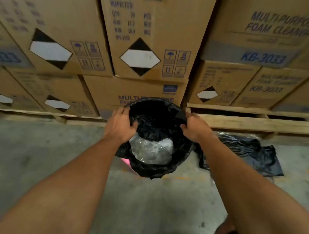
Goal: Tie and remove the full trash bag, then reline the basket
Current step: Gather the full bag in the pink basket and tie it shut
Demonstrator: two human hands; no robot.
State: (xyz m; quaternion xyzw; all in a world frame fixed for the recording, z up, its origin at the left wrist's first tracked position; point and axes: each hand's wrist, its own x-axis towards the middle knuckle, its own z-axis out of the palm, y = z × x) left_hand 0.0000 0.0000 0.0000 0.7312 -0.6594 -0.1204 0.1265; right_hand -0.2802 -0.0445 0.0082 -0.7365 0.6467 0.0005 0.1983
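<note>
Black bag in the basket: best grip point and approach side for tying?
On the trash bag, grip the loose upper rim at opposite sides, from above, where the left hand and right hand pinch it. That film stands slack and free, so it likely gathers.

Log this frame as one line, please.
trash bag: untied, in pink basket | left hand: grips its rim | right hand: grips its rim | second black bag: on floor, right of basket
</note>
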